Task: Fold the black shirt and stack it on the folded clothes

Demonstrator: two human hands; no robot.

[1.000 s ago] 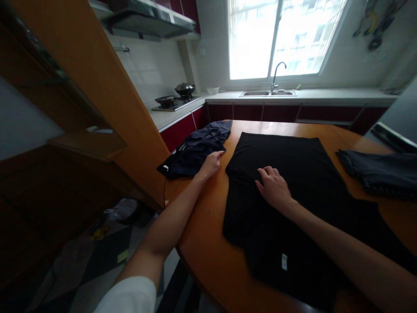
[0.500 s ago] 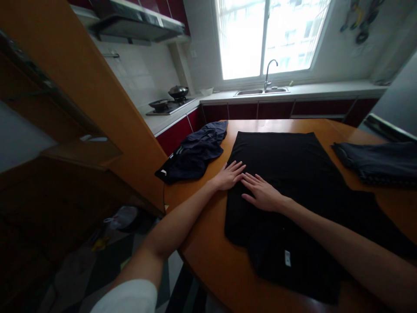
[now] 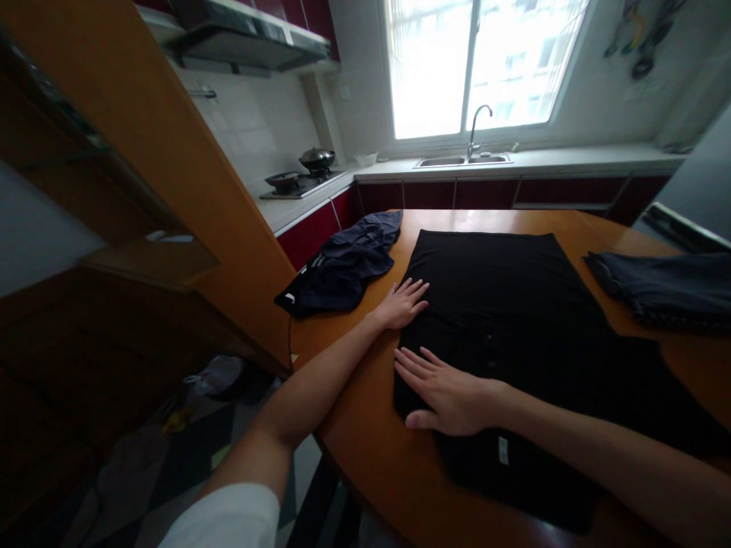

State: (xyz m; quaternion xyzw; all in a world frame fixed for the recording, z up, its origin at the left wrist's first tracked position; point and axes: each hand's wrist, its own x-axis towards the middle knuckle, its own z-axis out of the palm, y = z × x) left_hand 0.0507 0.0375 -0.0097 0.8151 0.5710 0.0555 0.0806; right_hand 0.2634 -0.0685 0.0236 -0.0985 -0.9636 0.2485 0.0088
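Head view has a black shirt (image 3: pixel 508 289) spread across the table (image 3: pixel 354 396), left hand (image 3: pixel 401 306) flat on its left edge, right hand (image 3: pixel 448 392) flat nearer, both stretched out, neither grip clamped on anything. Probably light, soft and floppy, so I'd pinch the far hem (image 3: pixel 485 234) at its corners.

Spread flat on the brown wooden table (image 3: pixel 365 434): black shirt (image 3: pixel 502 281), with rumpled dark-blue clothing (image 3: pixel 354 266) to its left, folded dark clothing (image 3: pixel 674 285) to its right.
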